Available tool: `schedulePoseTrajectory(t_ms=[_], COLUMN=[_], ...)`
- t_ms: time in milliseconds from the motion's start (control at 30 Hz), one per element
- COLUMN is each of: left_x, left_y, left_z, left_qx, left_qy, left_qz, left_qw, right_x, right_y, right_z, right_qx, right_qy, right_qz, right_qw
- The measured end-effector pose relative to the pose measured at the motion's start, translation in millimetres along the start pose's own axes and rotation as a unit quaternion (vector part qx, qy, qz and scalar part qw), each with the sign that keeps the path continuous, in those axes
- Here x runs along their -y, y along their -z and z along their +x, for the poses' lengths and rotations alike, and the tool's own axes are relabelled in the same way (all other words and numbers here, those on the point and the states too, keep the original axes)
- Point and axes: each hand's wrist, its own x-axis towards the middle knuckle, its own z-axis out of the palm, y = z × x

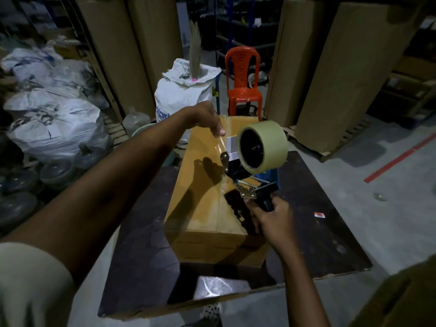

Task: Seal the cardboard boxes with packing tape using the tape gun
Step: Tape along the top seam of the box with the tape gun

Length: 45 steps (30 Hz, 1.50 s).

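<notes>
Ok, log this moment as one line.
left hand: pinches tape | right hand: grips tape gun | tape: stretched above cardboard box

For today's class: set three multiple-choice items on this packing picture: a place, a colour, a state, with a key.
1. Where does the cardboard box stand? A on the dark board B on a shelf C on a trolley
2. What colour is the plastic chair? A blue B red C green
3. What is the left hand doing? A lying flat B pinching the tape end C hanging idle
Key: 1 A, the box rests on the board; 2 B, seat and back are red; 3 B, fingertips pinch clear tape drawn from the tape gun in the right hand.
</notes>
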Motion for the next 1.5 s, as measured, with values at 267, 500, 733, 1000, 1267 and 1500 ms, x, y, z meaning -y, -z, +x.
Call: schedulePoseTrajectory(t_ms=[267, 500, 733, 1000, 1267, 1500], left_x=[30, 61, 80, 102, 122, 146], left_y=[43, 54, 43, 43, 33, 3], left_z=[120, 244, 326, 369, 393, 387], left_qx=[0.063, 0.084, 0.092, 0.09, 0.108, 0.113], left_qy=[-0.096, -0.129, -0.159, -0.179, -0.137, -0.044], left_qz=[0.058, 0.093, 0.124, 0.114, 0.09, 0.098], left_qw=[0.992, 0.984, 0.975, 0.973, 0.981, 0.988], right_x=[18, 18, 5, 7, -3, -7], right_y=[-61, -91, -120, -146, -158, -157], right_z=[76, 184, 248, 290, 316, 317], right_qx=[-0.005, -0.04, -0.101, -0.13, -0.128, -0.112], right_qy=[-0.022, -0.039, -0.037, -0.034, -0.069, -0.109], right_qz=[0.0, -0.068, -0.112, -0.149, -0.147, -0.151], right_qw=[1.0, 0.996, 0.988, 0.98, 0.978, 0.976])
